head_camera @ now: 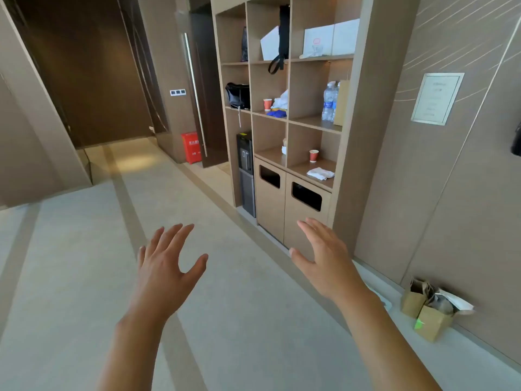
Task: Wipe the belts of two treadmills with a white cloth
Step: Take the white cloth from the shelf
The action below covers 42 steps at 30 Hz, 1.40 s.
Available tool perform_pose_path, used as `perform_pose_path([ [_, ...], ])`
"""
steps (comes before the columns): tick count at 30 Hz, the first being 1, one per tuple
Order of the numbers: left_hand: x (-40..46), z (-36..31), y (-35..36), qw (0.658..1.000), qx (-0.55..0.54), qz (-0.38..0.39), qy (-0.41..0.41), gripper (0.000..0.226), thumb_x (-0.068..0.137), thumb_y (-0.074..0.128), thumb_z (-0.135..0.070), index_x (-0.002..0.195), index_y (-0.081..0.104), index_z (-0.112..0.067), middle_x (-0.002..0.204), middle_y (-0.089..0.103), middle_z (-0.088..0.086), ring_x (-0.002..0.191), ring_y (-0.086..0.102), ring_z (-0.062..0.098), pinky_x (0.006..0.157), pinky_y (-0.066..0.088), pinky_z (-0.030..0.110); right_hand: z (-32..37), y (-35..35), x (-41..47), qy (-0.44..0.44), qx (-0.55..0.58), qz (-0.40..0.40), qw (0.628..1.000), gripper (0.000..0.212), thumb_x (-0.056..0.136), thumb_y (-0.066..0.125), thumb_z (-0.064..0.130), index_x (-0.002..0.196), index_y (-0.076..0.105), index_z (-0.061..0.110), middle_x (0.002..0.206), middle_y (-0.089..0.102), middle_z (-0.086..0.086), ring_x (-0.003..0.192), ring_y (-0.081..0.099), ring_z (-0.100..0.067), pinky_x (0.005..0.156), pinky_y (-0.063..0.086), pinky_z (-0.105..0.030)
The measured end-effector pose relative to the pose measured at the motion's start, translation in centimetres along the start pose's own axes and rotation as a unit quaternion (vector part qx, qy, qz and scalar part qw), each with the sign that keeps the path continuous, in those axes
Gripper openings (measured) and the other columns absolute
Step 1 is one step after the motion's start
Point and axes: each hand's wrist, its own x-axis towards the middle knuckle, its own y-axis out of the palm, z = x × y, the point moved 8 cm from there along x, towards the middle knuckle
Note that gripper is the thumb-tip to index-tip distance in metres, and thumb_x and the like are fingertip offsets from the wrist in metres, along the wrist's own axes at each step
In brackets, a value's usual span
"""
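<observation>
Both hands reach forward over the pale carpet with nothing in them: the left hand [166, 263] has its fingers spread and straight, thumb out to the side, and the right hand [324, 255] is likewise flat and relaxed, fingers together and pointing ahead. The white cloth [320, 173] lies crumpled on the lowest open shelf of the brown shelving unit [346, 131], directly above the right-hand one of two bin doors [306, 215] with dark slots. It is well apart from both hands, up and beyond the right hand's fingertips, and nearer to that hand than to the left. A red paper cup [313, 155] stands just behind the cloth on the same shelf. Water bottles [329, 101] sit one shelf higher. No treadmill is in view.
</observation>
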Motion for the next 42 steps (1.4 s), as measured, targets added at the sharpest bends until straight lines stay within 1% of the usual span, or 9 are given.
perform_pose_path([
  [5, 5.6, -4.2, 5.4, 1.0, -0.015, 0.015, -0.003, 0.071, 0.093, 0.054, -0.065, 0.158, 0.039, -0.039, 0.163, 0.042, -0.007, 0.16, 0.021, 0.025, 0.125, 0.025, 0.062, -6.5, -0.4, 5.4, 0.006, 0.003, 0.004, 1.0, 0.067, 0.099, 0.041, 0.061, 0.158, 0.024, 0.034, 0.166, 0.022, 0.01, 0.154, 0.016, -0.011, 0.123, 0.026, -0.046],
  [11, 10.6, -8.2, 11.2, 1.0, -0.018, 0.014, -0.005, 0.076, 0.09, 0.043, -0.073, 0.158, 0.038, -0.039, 0.164, 0.042, -0.006, 0.16, 0.023, 0.025, 0.125, 0.027, 0.061, -12.3, -1.7, 10.8, -0.003, 0.018, 0.002, 1.0, 0.066, 0.099, 0.044, 0.059, 0.158, 0.026, 0.034, 0.164, 0.025, 0.011, 0.152, 0.018, -0.011, 0.122, 0.027, -0.046],
  [15, 12.8, -10.5, 14.2, 1.0, -0.009, 0.02, 0.004, 0.071, 0.094, 0.05, -0.066, 0.158, 0.039, -0.036, 0.164, 0.043, -0.004, 0.159, 0.025, 0.026, 0.125, 0.028, 0.058, -14.6, -1.7, 13.1, -0.023, 0.017, 0.0, 1.0, 0.064, 0.1, 0.045, 0.056, 0.157, 0.029, 0.031, 0.163, 0.028, 0.009, 0.151, 0.021, -0.012, 0.121, 0.029, -0.046],
  [19, 15.2, -12.4, 16.5, 0.999, -0.011, 0.028, 0.011, 0.067, 0.097, 0.059, -0.056, 0.158, 0.04, -0.035, 0.164, 0.043, -0.005, 0.158, 0.025, 0.025, 0.126, 0.027, 0.055, -16.8, -1.4, 15.0, -0.013, 0.033, -0.004, 0.999, 0.064, 0.099, 0.046, 0.055, 0.156, 0.032, 0.028, 0.161, 0.032, 0.007, 0.15, 0.025, -0.013, 0.118, 0.033, -0.047],
  [23, 17.9, -13.5, 19.1, 0.999, -0.022, 0.046, 0.016, 0.066, 0.098, 0.057, -0.058, 0.158, 0.04, -0.035, 0.164, 0.042, -0.005, 0.159, 0.024, 0.024, 0.126, 0.027, 0.057, -18.8, -0.4, 17.0, 0.001, 0.04, 0.002, 0.999, 0.066, 0.098, 0.043, 0.058, 0.156, 0.032, 0.029, 0.162, 0.031, 0.007, 0.15, 0.026, -0.015, 0.119, 0.033, -0.048],
  [27, 20.8, -13.1, 21.2, 0.998, -0.03, 0.057, 0.018, 0.066, 0.098, 0.059, -0.056, 0.158, 0.041, -0.035, 0.165, 0.041, -0.005, 0.159, 0.024, 0.024, 0.127, 0.026, 0.056, -20.3, 1.1, 19.6, 0.015, 0.041, 0.009, 0.999, 0.069, 0.095, 0.038, 0.062, 0.156, 0.032, 0.029, 0.162, 0.031, 0.007, 0.15, 0.026, -0.015, 0.118, 0.034, -0.049],
  [34, 28.6, -10.0, 25.0, 0.996, -0.057, 0.063, 0.036, 0.066, 0.097, 0.062, -0.053, 0.158, 0.042, -0.033, 0.164, 0.043, -0.004, 0.158, 0.025, 0.025, 0.126, 0.028, 0.056, -21.2, 4.1, 26.6, 0.035, 0.017, -0.013, 0.999, 0.061, 0.099, 0.052, 0.047, 0.154, 0.037, 0.024, 0.16, 0.034, 0.003, 0.149, 0.027, -0.016, 0.119, 0.033, -0.046],
  [38, 34.5, -7.2, 27.4, 0.993, -0.072, 0.073, 0.056, 0.065, 0.098, 0.062, -0.051, 0.157, 0.042, -0.032, 0.163, 0.043, -0.002, 0.156, 0.029, 0.027, 0.124, 0.031, 0.059, -20.3, 7.1, 32.5, 0.037, -0.002, -0.01, 0.999, 0.061, 0.1, 0.054, 0.044, 0.154, 0.039, 0.021, 0.159, 0.035, 0.003, 0.148, 0.028, -0.017, 0.118, 0.033, -0.044],
  [42, 40.2, -4.2, 29.6, 0.99, -0.085, 0.089, 0.071, 0.065, 0.098, 0.055, -0.058, 0.157, 0.041, -0.033, 0.164, 0.042, -0.004, 0.156, 0.029, 0.027, 0.124, 0.031, 0.059, -19.1, 9.8, 38.9, 0.032, -0.015, -0.008, 0.999, 0.06, 0.099, 0.055, 0.044, 0.153, 0.04, 0.022, 0.158, 0.036, 0.005, 0.145, 0.031, -0.017, 0.115, 0.036, -0.044],
])
